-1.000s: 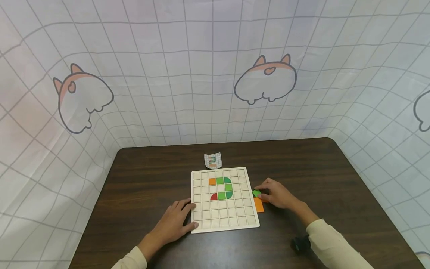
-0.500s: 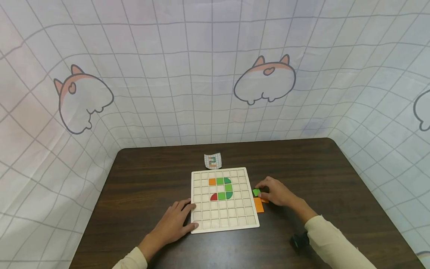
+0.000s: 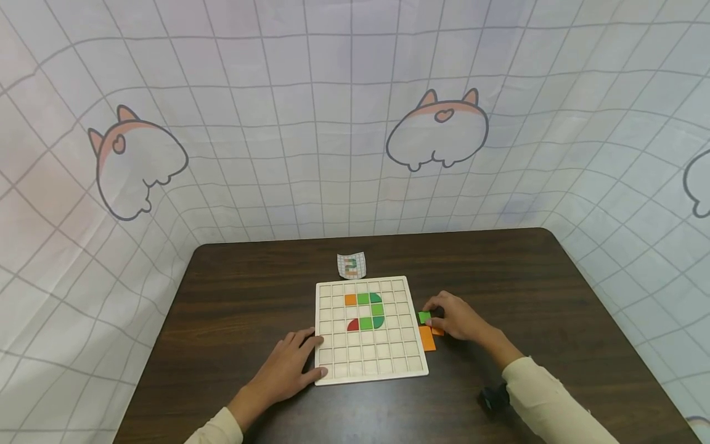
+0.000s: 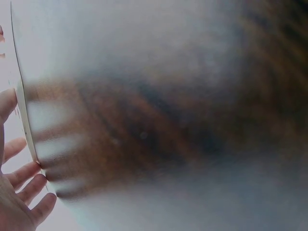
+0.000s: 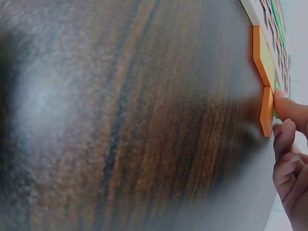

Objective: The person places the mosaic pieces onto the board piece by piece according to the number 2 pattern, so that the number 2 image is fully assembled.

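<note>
A cream grid board [image 3: 368, 369] lies on the table, with orange, green and red tiles set in its upper middle cells. My left hand [image 3: 285, 370] rests at the board's left edge, fingers loosely spread and thumb over the rim; in the left wrist view its fingertips meet that edge. To the right of the board, my right hand [image 3: 459, 319] pinches a green square tile [image 3: 424, 317] between thumb and index finger. Just below it lie a larger orange tile [image 3: 426, 339], against the board's side, and a smaller orange tile [image 3: 438, 331], partly under the hand.
A small printed card [image 3: 352, 266], slightly curled, lies behind the board with a coloured grid pattern on it. The dark wooden table [image 3: 249, 277] ends at a white grid-patterned curtain [image 3: 310, 154]. Something black [image 3: 492, 398] shows beside the right forearm.
The green tile at my right fingertips has turned from tilted to squared up beside the board. More of the smaller orange tile shows. My left hand and the board have not moved.
</note>
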Demonstrator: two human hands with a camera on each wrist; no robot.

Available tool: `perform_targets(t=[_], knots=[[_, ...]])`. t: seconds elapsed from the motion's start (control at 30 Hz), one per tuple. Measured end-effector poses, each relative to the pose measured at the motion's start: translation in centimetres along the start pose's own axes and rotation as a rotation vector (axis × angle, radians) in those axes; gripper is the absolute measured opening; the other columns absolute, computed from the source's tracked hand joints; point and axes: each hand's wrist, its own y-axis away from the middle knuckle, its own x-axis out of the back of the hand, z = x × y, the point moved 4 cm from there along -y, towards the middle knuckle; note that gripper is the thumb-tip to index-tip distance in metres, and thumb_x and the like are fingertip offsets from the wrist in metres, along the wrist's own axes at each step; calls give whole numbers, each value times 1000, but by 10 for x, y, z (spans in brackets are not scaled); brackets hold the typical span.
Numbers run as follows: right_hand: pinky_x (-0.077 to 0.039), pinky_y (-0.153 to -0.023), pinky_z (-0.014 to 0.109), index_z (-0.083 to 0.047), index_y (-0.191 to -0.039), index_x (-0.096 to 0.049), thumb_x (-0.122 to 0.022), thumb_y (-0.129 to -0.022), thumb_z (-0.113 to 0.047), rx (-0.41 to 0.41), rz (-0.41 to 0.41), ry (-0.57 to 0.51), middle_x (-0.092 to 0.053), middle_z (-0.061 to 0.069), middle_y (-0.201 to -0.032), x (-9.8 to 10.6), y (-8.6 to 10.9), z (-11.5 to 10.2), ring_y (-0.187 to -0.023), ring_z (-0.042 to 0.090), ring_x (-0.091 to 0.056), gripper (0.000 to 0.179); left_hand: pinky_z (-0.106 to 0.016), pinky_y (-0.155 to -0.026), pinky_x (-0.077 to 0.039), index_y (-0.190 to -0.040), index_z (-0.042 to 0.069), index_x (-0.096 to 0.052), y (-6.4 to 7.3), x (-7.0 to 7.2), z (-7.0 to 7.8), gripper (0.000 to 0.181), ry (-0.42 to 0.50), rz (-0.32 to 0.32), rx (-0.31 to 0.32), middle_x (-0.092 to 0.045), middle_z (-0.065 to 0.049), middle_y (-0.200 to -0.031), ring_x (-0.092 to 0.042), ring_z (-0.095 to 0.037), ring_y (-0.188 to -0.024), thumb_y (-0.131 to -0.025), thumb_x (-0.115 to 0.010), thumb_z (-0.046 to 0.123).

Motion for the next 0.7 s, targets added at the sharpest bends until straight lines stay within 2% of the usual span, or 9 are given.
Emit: perform_targets(t=[0.17,0.53,0.7], knots=[[-52,-87,44,-12,-105,-68,-76,-90,-15,-19,-4,-10,-65,2,-102,0,0,-2,-89,17,-58,18,-53,-105,-42,-141,15,-55,0,-1,-1,63,-5,4,-7,-48,-12,-150,-49,-31,-131,-92,-69,51],[-46,-73,27,-15,-104,-66,-73,-93,-15,-10,-35,-90,-63,-3,-92,2,0,1,-79,13,-53,13,-54,-105,-42,-141,14,-55,0,1,2,63,0,-7,3,-48,-13,-149,-49,-32,-130,-91,-69,51],[-43,-67,25,-11,-112,-67,-70,-95,-17,16,-43,-137,-60,-4,-87,5,1,2,-74,12,-52,18,-53,-104,-42,-141,15,-55,0,2,1,63,-2,-2,2,-48,-13,-149,-49,-32,-130,-91,-69,52]])
